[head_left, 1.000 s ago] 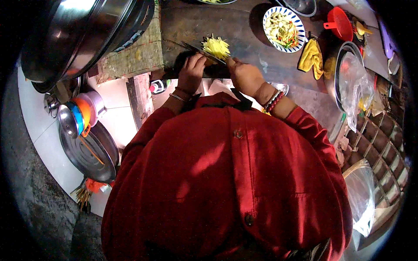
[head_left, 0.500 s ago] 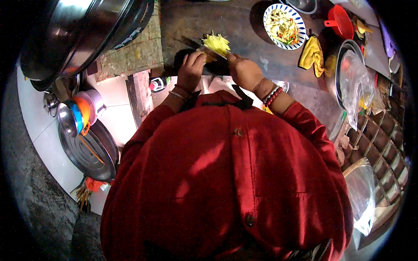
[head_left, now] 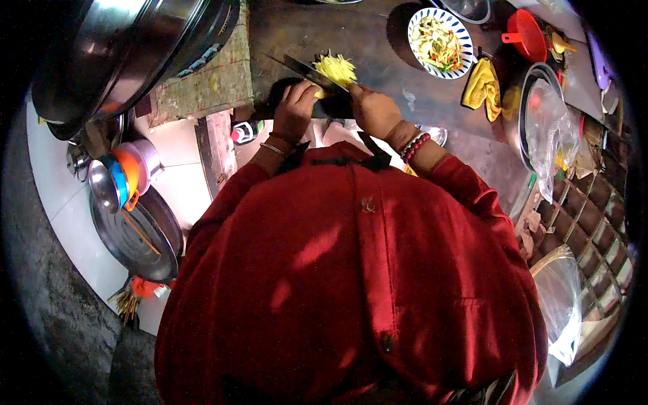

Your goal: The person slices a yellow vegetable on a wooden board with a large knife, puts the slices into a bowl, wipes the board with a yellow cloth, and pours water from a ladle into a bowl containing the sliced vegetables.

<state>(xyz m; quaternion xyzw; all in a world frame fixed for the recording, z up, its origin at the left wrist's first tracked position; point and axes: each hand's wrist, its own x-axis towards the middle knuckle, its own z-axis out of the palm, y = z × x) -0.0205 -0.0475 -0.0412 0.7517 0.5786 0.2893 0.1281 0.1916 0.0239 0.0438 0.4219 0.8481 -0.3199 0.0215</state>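
Observation:
In my right hand (head_left: 376, 113) is the handle of a kitchen knife (head_left: 305, 70), its dark blade slanting up to the left. My left hand (head_left: 295, 111) has its fingers bent over a pale yellow vegetable piece (head_left: 319, 94), close to the blade's near side; most of the piece is under the fingers, and its exact kind cannot be told. A small heap of thin yellow vegetable strips (head_left: 335, 68) lies just beyond the blade. Beneath the hands is a dark surface, partly hidden by them.
On the dark worktop (head_left: 304, 27), a blue-patterned white plate (head_left: 467, 42) holds pale strips with red and green bits. To its right are a yellow cloth (head_left: 482, 86), a red strainer (head_left: 530, 39) and a metal basin (head_left: 528, 115). A large metal pot (head_left: 115, 61) stands at left.
The knife and my right hand have shifted slightly left, and the blade sits farther from the near edge. More of the yellow piece shows beside my left fingers.

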